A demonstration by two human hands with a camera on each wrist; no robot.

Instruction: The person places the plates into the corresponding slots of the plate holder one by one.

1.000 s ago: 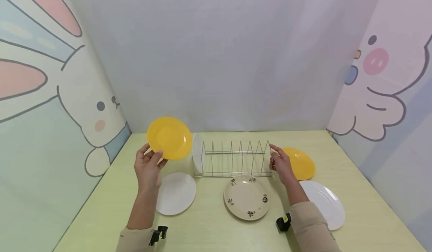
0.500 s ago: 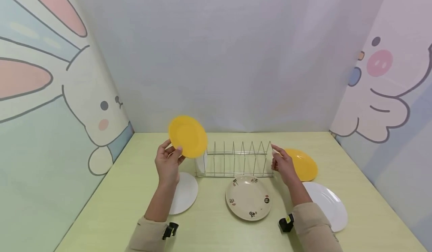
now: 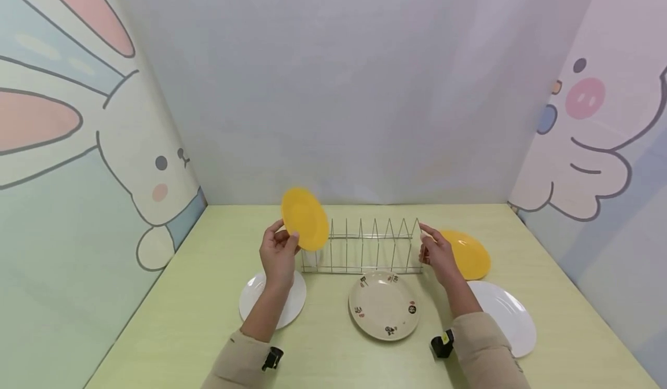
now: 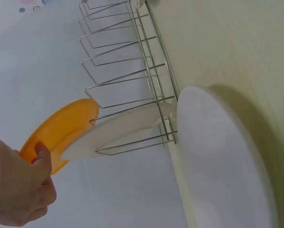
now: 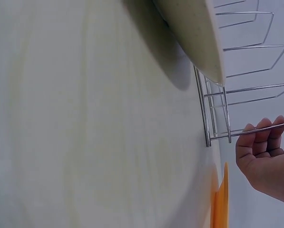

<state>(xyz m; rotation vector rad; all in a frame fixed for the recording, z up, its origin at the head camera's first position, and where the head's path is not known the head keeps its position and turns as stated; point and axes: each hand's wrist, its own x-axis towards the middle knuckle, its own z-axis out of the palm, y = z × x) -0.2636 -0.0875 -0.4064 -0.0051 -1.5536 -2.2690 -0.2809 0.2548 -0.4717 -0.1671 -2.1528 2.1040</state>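
My left hand [image 3: 278,257] pinches a yellow plate [image 3: 304,218] by its lower edge, thumb on the near face. The plate is tilted and raised at the left end of a wire dish rack [image 3: 365,270]. In the left wrist view, a white plate [image 4: 118,129] stands in the rack's end slot, and the yellow plate [image 4: 61,130] is right beside it; whether they touch I cannot tell. At the rack's right end, my right hand [image 3: 439,256] grips the end wire with curled fingers, as the right wrist view also shows [image 5: 265,159].
A white plate [image 3: 250,296] lies at the left under my forearm. A cream plate [image 3: 384,305] with small dark prints lies before the rack. To the right lie another yellow plate [image 3: 469,256] and a white plate [image 3: 505,319]. A grey wall backs the table.
My left hand has carried the yellow plate rightward to the rack's left end, turning it more edge-on and lowering it slightly at the last. My right hand stays on the rack.
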